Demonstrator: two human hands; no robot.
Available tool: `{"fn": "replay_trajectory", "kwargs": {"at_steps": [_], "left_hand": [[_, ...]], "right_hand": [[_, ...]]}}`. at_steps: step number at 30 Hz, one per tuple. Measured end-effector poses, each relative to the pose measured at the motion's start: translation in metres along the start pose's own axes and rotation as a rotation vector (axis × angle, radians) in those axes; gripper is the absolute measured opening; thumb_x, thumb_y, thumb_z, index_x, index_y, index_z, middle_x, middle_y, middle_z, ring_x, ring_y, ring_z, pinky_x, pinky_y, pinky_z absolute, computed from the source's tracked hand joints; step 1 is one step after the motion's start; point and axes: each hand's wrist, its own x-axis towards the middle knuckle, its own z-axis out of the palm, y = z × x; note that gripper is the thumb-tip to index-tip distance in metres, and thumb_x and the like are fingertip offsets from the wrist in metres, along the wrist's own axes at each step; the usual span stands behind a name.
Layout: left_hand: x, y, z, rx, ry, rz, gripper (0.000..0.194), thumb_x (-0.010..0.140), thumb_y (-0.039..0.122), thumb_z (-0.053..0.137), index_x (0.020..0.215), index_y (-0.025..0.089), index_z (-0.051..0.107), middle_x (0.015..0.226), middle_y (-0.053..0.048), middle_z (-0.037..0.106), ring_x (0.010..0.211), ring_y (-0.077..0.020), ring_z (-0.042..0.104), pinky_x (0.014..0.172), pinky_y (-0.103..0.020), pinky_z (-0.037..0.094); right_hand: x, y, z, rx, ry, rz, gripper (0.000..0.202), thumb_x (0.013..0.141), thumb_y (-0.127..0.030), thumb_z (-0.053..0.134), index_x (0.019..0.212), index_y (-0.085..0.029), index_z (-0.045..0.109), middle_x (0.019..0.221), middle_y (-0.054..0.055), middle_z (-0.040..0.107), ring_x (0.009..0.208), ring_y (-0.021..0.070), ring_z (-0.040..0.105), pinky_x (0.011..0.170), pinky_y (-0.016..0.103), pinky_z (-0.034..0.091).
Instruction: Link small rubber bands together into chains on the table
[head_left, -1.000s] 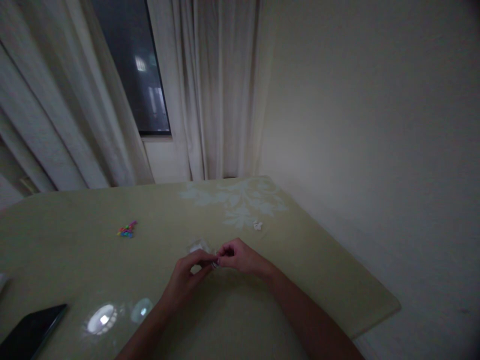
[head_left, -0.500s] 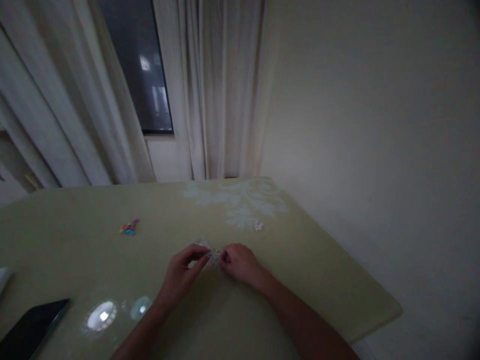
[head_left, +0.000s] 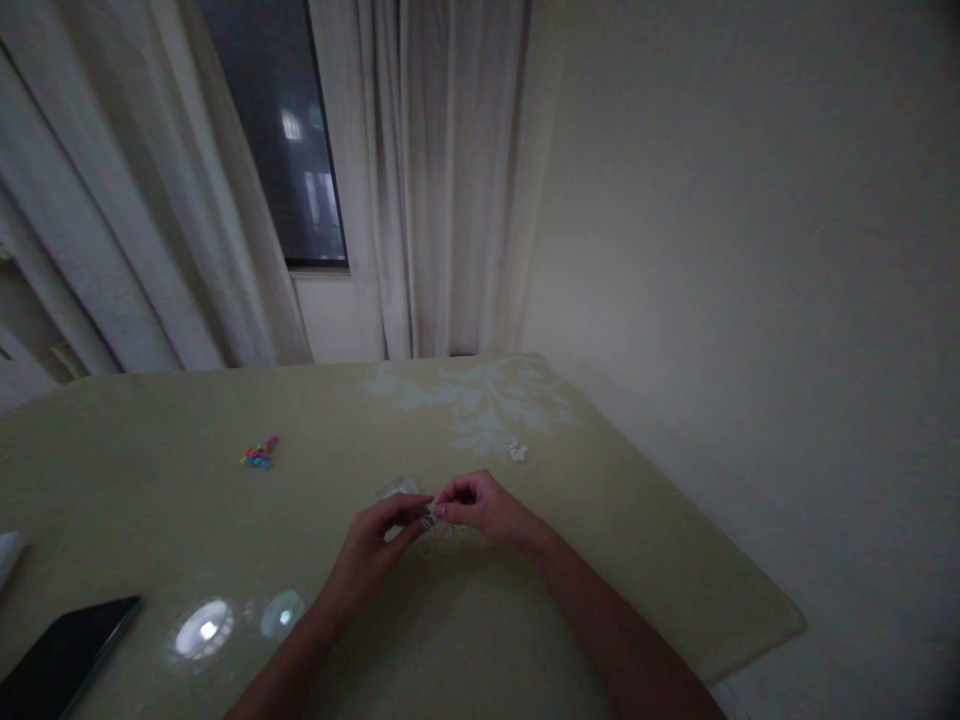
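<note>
My left hand (head_left: pixel 379 535) is closed in a pinch on small, thin, whitish wire-like pieces (head_left: pixel 428 520), too small to name. Facing it, my right hand (head_left: pixel 484 512) pinches at the same spot with thumb and forefinger; what lies between those fingertips is hidden or too small to make out. Clear crinkled plastic (head_left: pixel 399 487) shows just behind my left fingers. More thin, pale bits (head_left: pixel 448 530) lie on the table below my fingertips.
A little heap of multicoloured small pieces (head_left: pixel 259 455) lies on the table (head_left: pixel 322 420) to the left. Small white pieces (head_left: pixel 518 453) sit beyond my right hand. A dark flat device (head_left: pixel 64 650) and a white object (head_left: pixel 9 550) are at the left edge. A wall borders the right side.
My right hand has risen slightly away from the table, its fingers now in a more open loop. My left fingertips have shifted a little right, closer to the right ones.
</note>
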Motion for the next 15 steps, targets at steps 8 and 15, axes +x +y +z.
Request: {"fn": "replay_trajectory", "kwargs": {"at_steps": [8,15], "left_hand": [[0.0,0.005,-0.003,0.055,0.045,0.111,0.008,0.089,0.028,0.073,0.09,0.025,0.081,0.085,-0.003,0.076,0.078,-0.0171,0.073,0.07,-0.024,0.058],[0.001,0.008,-0.007,0.006,0.15,-0.037,0.017,0.088,0.036,0.074,0.096,0.023,0.079,0.093,-0.005,0.082,0.085,-0.0196,0.078,0.079,-0.028,0.062]], "right_hand": [[0.004,0.005,0.002,0.026,-0.023,-0.016,0.026,0.081,-0.041,0.079,0.084,-0.015,0.078,0.067,-0.001,0.063,0.061,0.0116,0.051,0.061,0.025,0.038],[0.007,0.018,0.005,-0.442,0.195,-0.067,0.006,0.084,-0.021,0.075,0.083,-0.016,0.078,0.069,0.0,0.066,0.064,0.0135,0.056,0.062,0.024,0.039]]}}
